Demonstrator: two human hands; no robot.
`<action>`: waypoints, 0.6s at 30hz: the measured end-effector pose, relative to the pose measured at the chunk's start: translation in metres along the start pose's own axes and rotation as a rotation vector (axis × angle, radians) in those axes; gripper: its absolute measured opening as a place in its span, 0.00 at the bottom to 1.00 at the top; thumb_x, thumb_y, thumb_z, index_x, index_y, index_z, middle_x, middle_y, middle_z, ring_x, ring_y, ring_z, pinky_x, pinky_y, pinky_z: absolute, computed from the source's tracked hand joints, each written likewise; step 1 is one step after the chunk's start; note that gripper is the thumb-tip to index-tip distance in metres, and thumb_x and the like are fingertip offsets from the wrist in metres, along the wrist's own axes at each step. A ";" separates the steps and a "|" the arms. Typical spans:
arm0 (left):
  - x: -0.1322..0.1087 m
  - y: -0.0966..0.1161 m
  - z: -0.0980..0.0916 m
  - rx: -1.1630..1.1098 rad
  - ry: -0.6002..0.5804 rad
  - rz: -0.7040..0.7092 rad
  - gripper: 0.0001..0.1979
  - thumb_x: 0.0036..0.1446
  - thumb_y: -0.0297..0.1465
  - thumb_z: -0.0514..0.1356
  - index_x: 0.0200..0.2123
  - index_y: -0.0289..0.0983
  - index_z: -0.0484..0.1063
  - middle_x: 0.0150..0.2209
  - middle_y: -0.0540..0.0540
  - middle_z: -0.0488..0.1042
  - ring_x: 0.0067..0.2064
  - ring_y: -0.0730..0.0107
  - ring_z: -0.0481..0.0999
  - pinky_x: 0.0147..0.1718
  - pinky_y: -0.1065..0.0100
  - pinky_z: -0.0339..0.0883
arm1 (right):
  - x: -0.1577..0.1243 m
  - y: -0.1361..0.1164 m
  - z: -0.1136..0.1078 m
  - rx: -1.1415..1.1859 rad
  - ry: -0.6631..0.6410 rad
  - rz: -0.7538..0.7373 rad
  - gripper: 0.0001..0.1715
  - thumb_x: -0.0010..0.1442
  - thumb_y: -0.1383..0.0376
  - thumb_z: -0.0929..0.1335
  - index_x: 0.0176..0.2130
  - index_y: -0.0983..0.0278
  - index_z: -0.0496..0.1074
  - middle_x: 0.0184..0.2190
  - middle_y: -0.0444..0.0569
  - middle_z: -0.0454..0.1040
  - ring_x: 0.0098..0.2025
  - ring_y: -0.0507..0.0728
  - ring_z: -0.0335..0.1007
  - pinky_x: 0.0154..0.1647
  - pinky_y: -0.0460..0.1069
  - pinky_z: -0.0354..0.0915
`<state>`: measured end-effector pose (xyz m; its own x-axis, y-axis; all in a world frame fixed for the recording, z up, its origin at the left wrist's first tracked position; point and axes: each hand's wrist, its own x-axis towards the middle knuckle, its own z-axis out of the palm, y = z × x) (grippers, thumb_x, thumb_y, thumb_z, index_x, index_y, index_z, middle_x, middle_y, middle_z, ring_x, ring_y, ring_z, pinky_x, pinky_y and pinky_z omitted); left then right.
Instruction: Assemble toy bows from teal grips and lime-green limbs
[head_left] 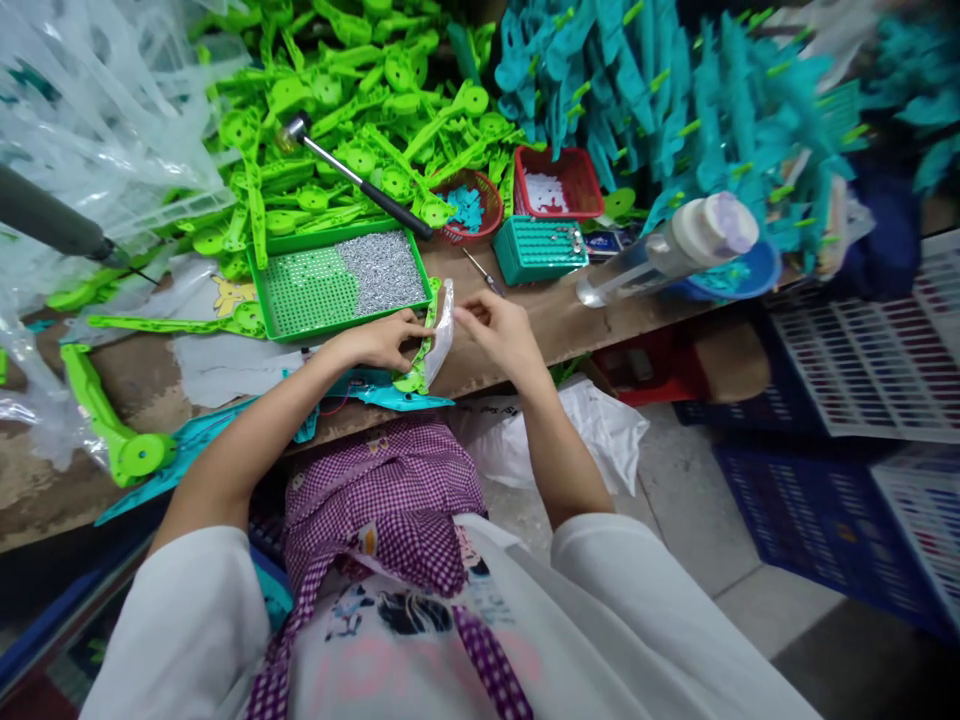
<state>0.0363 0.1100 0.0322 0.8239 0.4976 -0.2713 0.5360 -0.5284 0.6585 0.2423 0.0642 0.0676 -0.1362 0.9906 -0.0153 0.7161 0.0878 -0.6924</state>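
Observation:
At the table's front edge, my left hand (pixel 386 342) is closed on a bright green plastic part (pixel 412 380), its fingers lying across it. A curved clear plastic piece (pixel 442 340) stands against that part's right side. My right hand (pixel 495 330) is closed in a pinch, its fingertips at the clear piece's right edge near the top. Whatever the pinch holds is too small to make out. Below my left hand lies a turquoise part (pixel 390 395) with thin wires. Just behind the hands sits a green tray (pixel 300 328) with small silver screws heaped in its right half.
Behind are piles of green parts (pixel 360 110) and turquoise parts (pixel 600 70). A hammer (pixel 360 185) lies across the green ones. A screwdriver (pixel 56 215) hangs at left. Right stand a red basket (pixel 592 205), a teal basket (pixel 536 250) and a clear bottle (pixel 660 255).

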 end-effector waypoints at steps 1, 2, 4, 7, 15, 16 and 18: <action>0.000 0.000 0.000 0.006 -0.008 -0.004 0.38 0.48 0.34 0.61 0.65 0.41 0.60 0.53 0.43 0.63 0.51 0.60 0.66 0.51 0.63 0.60 | 0.000 0.009 0.001 0.034 0.084 0.051 0.16 0.63 0.53 0.65 0.42 0.61 0.74 0.32 0.48 0.76 0.34 0.57 0.71 0.36 0.50 0.61; 0.000 0.000 0.000 0.010 -0.014 -0.009 0.39 0.49 0.35 0.61 0.66 0.41 0.59 0.54 0.43 0.63 0.51 0.59 0.66 0.51 0.63 0.60 | 0.000 0.017 0.004 0.062 0.113 0.092 0.18 0.63 0.52 0.65 0.45 0.61 0.73 0.30 0.47 0.75 0.32 0.57 0.71 0.36 0.50 0.62; -0.001 -0.001 0.000 0.008 -0.013 -0.020 0.39 0.49 0.35 0.61 0.66 0.40 0.59 0.54 0.42 0.62 0.50 0.60 0.66 0.51 0.64 0.61 | 0.002 0.031 0.014 0.136 0.057 0.143 0.21 0.62 0.51 0.65 0.50 0.60 0.71 0.25 0.44 0.73 0.27 0.56 0.70 0.34 0.51 0.63; -0.002 0.000 0.001 -0.009 0.006 -0.020 0.39 0.49 0.35 0.61 0.67 0.41 0.57 0.53 0.43 0.63 0.49 0.62 0.66 0.50 0.65 0.61 | 0.004 0.043 0.031 0.271 -0.009 0.163 0.24 0.62 0.50 0.64 0.53 0.60 0.69 0.23 0.41 0.72 0.21 0.53 0.67 0.31 0.50 0.64; -0.007 0.004 0.004 -0.047 0.082 -0.032 0.48 0.49 0.32 0.61 0.70 0.37 0.42 0.50 0.41 0.65 0.46 0.61 0.67 0.44 0.65 0.63 | 0.003 0.050 0.036 0.447 -0.043 0.153 0.27 0.56 0.51 0.68 0.50 0.62 0.69 0.29 0.42 0.73 0.21 0.50 0.66 0.25 0.47 0.62; -0.007 0.004 0.004 -0.039 0.087 -0.033 0.48 0.49 0.32 0.61 0.70 0.36 0.42 0.50 0.41 0.65 0.46 0.61 0.67 0.44 0.65 0.63 | 0.003 0.050 0.036 0.462 -0.045 0.151 0.27 0.56 0.51 0.68 0.50 0.63 0.69 0.29 0.42 0.73 0.21 0.50 0.66 0.25 0.47 0.62; -0.007 0.003 0.005 -0.027 0.076 -0.029 0.46 0.50 0.33 0.61 0.69 0.35 0.43 0.49 0.41 0.65 0.47 0.61 0.67 0.45 0.65 0.63 | 0.004 0.049 0.036 0.465 -0.051 0.147 0.27 0.56 0.51 0.68 0.50 0.63 0.69 0.29 0.43 0.72 0.21 0.50 0.65 0.25 0.47 0.61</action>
<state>0.0333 0.1015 0.0329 0.7912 0.5637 -0.2371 0.5533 -0.4947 0.6701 0.2527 0.0688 0.0075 -0.0986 0.9815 -0.1644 0.3501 -0.1204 -0.9290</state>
